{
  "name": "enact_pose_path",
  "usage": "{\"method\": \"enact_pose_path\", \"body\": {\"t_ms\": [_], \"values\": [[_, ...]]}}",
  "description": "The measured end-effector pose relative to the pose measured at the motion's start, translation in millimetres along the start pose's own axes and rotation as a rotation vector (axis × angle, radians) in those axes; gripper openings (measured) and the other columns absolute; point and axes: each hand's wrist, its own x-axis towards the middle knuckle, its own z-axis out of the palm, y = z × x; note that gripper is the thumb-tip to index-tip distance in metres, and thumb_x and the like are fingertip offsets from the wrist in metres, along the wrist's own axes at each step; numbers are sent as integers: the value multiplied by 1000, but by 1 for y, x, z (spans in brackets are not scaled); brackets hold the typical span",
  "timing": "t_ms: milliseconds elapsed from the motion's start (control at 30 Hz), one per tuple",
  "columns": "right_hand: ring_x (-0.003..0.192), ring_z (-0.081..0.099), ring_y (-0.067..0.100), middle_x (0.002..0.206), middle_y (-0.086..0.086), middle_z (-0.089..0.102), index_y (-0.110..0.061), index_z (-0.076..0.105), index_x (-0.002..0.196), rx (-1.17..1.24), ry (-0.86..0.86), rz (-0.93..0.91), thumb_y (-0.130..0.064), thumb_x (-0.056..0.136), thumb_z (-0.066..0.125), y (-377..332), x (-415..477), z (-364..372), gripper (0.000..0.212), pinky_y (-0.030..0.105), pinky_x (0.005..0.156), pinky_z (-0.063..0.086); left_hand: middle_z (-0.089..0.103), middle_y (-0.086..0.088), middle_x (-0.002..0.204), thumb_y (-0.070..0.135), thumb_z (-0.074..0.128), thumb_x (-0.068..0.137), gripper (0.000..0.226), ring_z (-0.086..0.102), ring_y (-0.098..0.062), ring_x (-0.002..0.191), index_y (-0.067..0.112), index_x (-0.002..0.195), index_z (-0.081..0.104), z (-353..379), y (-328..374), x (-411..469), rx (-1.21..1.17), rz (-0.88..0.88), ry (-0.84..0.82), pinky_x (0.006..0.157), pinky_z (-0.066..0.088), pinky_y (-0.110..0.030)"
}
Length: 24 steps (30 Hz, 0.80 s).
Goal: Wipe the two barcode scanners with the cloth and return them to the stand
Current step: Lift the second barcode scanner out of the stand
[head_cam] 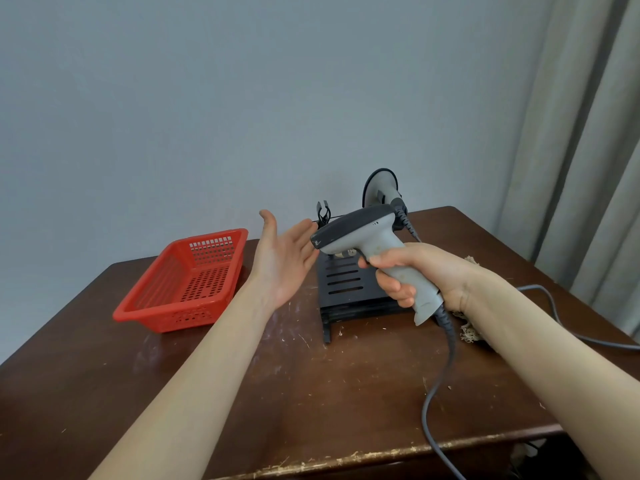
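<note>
I am holding the grey, black-topped, pistol-shaped barcode scanner (360, 230) in my right grip (415, 271). Its fingers are wrapping the handle, and the scanner head is pointing toward my left grip (284, 261). The left grip is standing wide, holding nothing, with its fingertips just beside the scanner head. The black slotted stand (343, 282) is sitting on the brown wooden worktop (242, 375), directly beneath the right grip. The frayed beige cloth (469, 336) is lying under the right wrist, mostly hidden.

Judgement: I am at the wiping step for this scanner, and no cloth is touching it. The next move is calling for the left grip to cross beneath the right grip and fetch the cloth, with the grey cable (436, 386) left slack.
</note>
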Motion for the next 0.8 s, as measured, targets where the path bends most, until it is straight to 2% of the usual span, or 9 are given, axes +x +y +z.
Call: {"method": "enact_pose_path", "body": {"t_ms": [333,533,667,733,800], "values": [[37,36,9,51,1,45,-6,57,100,-16,4,-14,-26,75,62,-3,-3,1,33,20,38,34,36,-14,151,75,17,86,96,38,-24,137,1,146,28,4,5,-3,-15,10,17,118,22,-39],[39,36,9,52,3,46,-5,58,108,-7,12,-41,-27,77,65,-4,-5,3,38,20,39,35,39,-14,149,75,18,86,94,39,-25,136,3,145,31,7,7,-8,-12,5,34,117,23,-40],[39,37,10,53,2,47,-9,50,94,-13,18,-95,-27,80,66,-7,-9,8,28,20,39,35,56,-23,128,73,25,88,83,59,-33,116,2,119,56,13,-4,-22,96,-58,116,106,40,-44],[40,38,10,54,2,48,-11,49,89,2,51,-123,-25,83,63,-7,-12,10,21,20,40,36,60,-26,119,69,27,89,81,65,-38,104,-2,113,57,16,-15,-35,194,-144,131,96,49,-46],[43,40,11,58,2,49,-11,49,90,8,98,-150,-19,88,59,-7,-13,14,13,21,43,38,65,-25,110,65,27,92,77,67,-37,100,-3,111,59,25,-25,-47,274,-223,66,91,51,-46]]}}
